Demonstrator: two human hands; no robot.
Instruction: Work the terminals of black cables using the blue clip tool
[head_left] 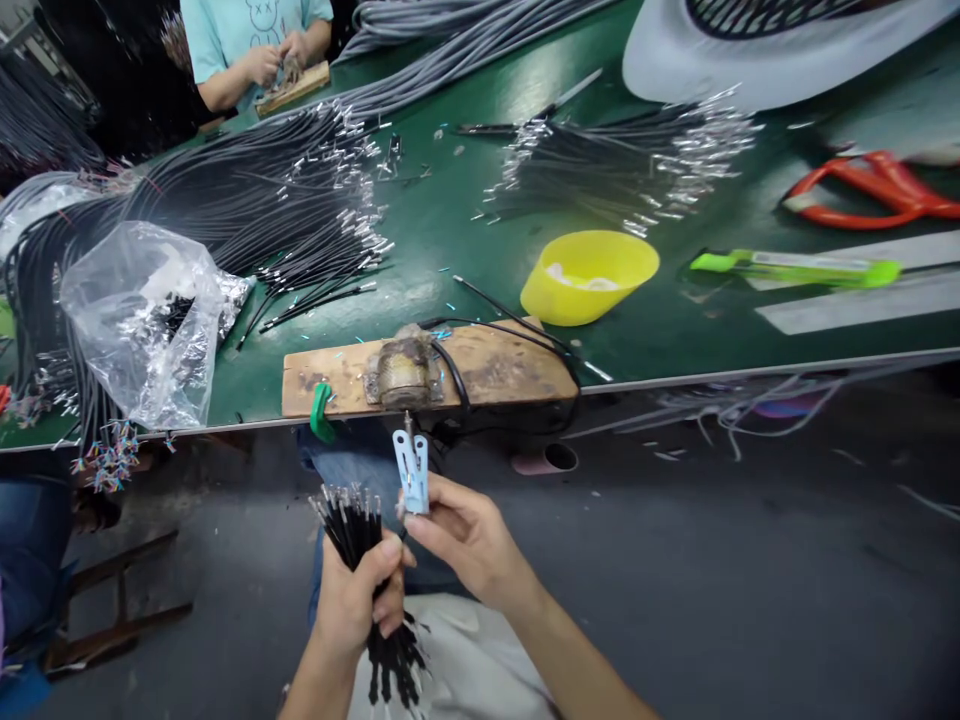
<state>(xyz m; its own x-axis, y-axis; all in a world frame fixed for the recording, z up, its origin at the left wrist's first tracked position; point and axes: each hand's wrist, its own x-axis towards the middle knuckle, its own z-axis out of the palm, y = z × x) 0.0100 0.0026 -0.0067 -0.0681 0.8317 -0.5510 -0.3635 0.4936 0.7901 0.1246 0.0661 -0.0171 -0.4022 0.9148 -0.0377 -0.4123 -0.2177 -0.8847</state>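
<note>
A bundle of short black cables with bare metallic tips is wrapped in my left hand. The tips point up and the other ends fan out below the fist. Just right of it, my right hand is closed, thumb and fingertips pinching at the lower end of a light blue clothespin. Any thin wire between those fingertips is hidden. The clothespin sits at the end of a thin shaft coming from a small, grimy motor, which is fixed on a wooden board at the table edge.
A green clamp grips the board on the green table. Around it are a yellow cup, cable piles, a plastic bag, orange-handled scissors and a green cutter. Across the table, a co-worker's hands are busy.
</note>
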